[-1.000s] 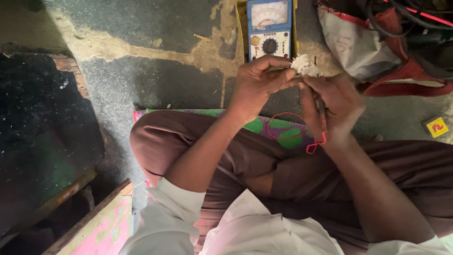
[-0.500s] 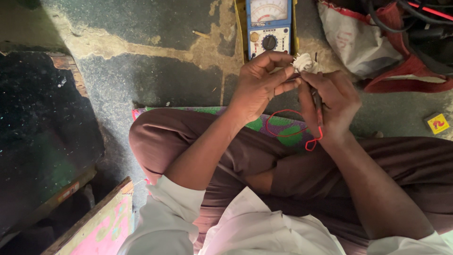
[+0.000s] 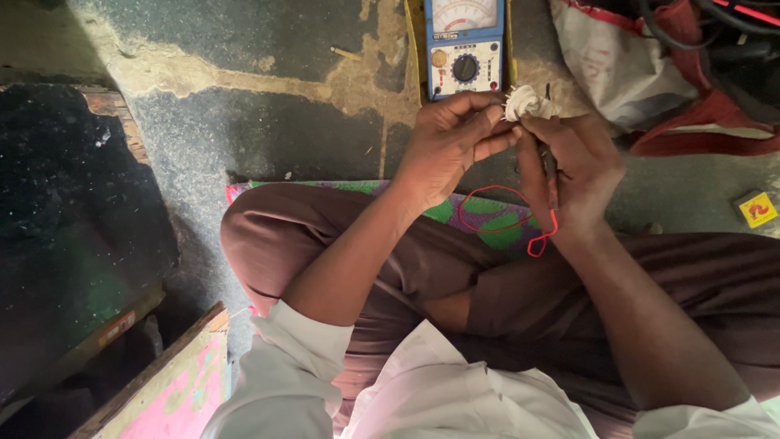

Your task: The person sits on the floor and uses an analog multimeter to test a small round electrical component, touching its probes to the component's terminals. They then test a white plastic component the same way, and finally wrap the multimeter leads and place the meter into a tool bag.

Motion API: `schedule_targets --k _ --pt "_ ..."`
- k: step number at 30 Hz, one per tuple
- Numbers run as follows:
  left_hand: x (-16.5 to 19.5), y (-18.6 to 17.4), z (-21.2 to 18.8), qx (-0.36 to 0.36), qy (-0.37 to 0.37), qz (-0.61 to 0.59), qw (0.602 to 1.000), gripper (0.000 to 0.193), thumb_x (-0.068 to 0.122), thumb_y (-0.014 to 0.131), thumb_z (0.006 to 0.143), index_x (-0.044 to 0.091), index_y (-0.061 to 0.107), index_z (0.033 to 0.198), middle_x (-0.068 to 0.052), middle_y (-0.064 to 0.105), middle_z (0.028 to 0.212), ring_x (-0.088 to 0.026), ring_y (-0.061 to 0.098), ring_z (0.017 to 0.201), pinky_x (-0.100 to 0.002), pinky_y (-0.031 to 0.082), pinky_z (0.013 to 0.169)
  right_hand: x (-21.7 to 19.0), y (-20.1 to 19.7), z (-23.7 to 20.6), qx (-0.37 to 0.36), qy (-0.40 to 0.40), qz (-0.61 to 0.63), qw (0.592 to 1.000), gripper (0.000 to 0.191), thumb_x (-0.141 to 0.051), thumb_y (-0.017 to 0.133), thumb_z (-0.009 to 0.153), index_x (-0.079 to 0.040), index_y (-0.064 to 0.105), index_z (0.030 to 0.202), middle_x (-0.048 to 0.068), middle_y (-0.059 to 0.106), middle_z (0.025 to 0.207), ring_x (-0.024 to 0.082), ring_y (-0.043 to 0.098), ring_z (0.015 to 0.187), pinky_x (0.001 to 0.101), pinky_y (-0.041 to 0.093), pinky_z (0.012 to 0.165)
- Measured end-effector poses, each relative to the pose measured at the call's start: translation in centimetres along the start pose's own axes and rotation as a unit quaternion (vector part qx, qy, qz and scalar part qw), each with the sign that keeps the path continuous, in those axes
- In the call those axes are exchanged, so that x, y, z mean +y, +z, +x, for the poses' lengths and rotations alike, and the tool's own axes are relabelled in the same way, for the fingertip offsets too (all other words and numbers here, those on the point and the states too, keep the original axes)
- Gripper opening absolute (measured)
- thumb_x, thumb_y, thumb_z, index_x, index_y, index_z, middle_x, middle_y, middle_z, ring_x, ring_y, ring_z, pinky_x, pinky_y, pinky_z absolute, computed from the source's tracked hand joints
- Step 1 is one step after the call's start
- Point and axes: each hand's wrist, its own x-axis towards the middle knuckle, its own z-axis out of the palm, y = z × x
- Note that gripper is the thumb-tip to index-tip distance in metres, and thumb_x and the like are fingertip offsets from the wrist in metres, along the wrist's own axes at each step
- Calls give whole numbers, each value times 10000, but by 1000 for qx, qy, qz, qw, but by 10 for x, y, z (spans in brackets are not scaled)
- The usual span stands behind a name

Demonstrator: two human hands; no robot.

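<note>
White, ridged plastic part sits pinched between the fingertips of the left hand and the right hand, above the crossed legs. Right hand also clamps a dark probe trailing thin red wire. Blue-and-yellow analog multimeter lies just beyond on the concrete floor.

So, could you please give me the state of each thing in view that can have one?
left hand: closed, fingertips pinching the small white part.
right hand: closed around a dark probe, tip at the white part.
small white part: held up between both hands, off the floor.
red wire: slack, looped over the lap.
analog multimeter: lying face up on the floor.
red and white bag: slumped on the floor.
</note>
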Motion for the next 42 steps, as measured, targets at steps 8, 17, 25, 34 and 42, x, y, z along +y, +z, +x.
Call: schedule_targets --k 8,17,25,34,42 --pt "-4 -4 2 3 -8 6 1000 187 51 625 1061 -85 671 1181 -155 714 1099 -224 719 973 -393 625 959 -2 -2 1 -11 -16 -23 1000 246 52 816 1003 -40 732 1215 128 663 1029 254 653 856 332 506 723" --pt "-8 -7 4 21 -8 14 1000 176 71 647 1040 -39 696 1168 -102 715 1090 -179 700 987 -371 618 934 2 -1 -2 -38 -38 -70 996 252 -15 803 972 -69 740 1210 85 643 1013 281 628 909 379 496 773" --pt "-7 -8 3 20 -8 29 999 171 66 649 1043 -32 701 1174 -105 718 1083 -193 709 987 -387 626 945 8 -1 -7 -52 -35 -85 994 165 -48 741 1000 -64 737 1164 83 654 1005 277 642 944 377 506 801" --pt "-7 -7 3 30 -15 52 998 166 57 661 1031 -14 711 1172 -93 724 1080 -187 708 982 -380 628 925 10 -1 -7 -62 -50 -110 991 231 -76 742 963 -75 756 1194 77 633 1004 272 636 895 388 495 740" --pt "-8 -7 2 24 -7 58 998 150 59 640 1072 -29 702 1176 -95 713 1080 -173 694 985 -374 620 930 7 1 -6 -50 -57 -100 992 251 -48 778 987 -68 717 1230 98 619 967 292 627 887 415 499 754"
